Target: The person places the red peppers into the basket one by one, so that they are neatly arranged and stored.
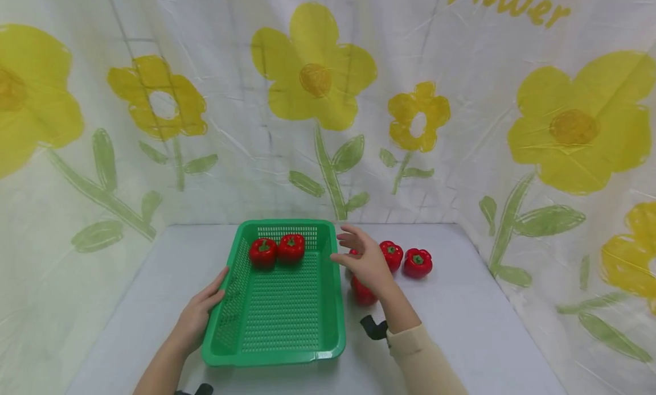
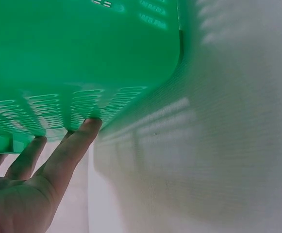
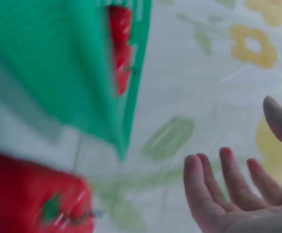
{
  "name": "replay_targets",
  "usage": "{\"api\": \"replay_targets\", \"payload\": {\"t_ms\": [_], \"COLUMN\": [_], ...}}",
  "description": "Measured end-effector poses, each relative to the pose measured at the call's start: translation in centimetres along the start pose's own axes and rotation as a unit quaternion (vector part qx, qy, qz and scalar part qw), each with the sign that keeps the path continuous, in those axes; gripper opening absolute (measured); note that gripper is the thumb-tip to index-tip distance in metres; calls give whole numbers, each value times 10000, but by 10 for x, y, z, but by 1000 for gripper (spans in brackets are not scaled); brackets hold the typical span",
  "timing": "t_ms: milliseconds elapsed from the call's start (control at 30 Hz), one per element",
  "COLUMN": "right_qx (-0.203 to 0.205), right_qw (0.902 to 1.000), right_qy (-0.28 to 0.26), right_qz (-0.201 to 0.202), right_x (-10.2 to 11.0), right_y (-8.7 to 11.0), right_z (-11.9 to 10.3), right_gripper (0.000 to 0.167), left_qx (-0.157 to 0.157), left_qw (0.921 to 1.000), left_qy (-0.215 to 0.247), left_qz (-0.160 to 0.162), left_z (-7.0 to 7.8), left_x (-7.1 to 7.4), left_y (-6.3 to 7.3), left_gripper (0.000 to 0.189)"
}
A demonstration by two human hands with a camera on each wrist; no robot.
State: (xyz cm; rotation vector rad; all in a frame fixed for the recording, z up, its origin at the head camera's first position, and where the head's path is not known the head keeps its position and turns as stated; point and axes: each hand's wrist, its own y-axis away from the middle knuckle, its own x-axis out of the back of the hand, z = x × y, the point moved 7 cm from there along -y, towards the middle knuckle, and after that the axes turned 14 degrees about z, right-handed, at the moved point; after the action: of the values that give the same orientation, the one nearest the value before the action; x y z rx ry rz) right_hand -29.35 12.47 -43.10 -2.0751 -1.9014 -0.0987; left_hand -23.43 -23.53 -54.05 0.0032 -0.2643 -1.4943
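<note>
A green plastic basket (image 1: 282, 315) stands on the table, with two red bell peppers (image 1: 263, 257) (image 1: 291, 251) side by side at its far end. My left hand (image 1: 197, 315) rests on the basket's left side; in the left wrist view its straight fingers (image 2: 70, 145) touch the slotted wall. Just beyond the right rim, my right hand (image 1: 370, 264) hovers with fingers spread and thumb apart, holding nothing. Beneath and beside it lie several more red peppers (image 1: 363, 293), partly hidden by the hand. The right wrist view has one pepper (image 3: 29, 199) at lower left, blurred.
The rightmost loose pepper (image 1: 418, 264) sits apart from the right hand. White table surface (image 1: 461, 326) extends on both sides of the basket. A white curtain (image 1: 230, 173) with painted yellow flowers hangs behind and along both sides.
</note>
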Motion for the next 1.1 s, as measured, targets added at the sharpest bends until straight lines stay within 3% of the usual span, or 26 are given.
{"api": "replay_targets", "payload": {"t_ms": [200,333,467,733,1100], "right_qx": [159,106,-255,-690,-1064], "right_qw": [9969,9950,9925,9937,9897], "right_qy": [445,680,976,765,851], "right_qz": [635,720,695,435,441], "right_x": [35,49,58,58,56], "right_y": [18,29,38,46,51], "right_z": [19,35,59,107,127], "right_gripper": [65,70,78,79,74], "left_qx": [-33,-44,-31,-128,-65], "left_qw": [10000,10000,10000,9999,10000], "left_qy": [33,21,31,21,39], "left_qz": [-11,21,22,-31,-9], "left_z": [1,1,0,1,-1], "left_x": [0,1,1,-1,0], "left_y": [1,1,1,1,1], "left_gripper": [55,55,55,55,55]}}
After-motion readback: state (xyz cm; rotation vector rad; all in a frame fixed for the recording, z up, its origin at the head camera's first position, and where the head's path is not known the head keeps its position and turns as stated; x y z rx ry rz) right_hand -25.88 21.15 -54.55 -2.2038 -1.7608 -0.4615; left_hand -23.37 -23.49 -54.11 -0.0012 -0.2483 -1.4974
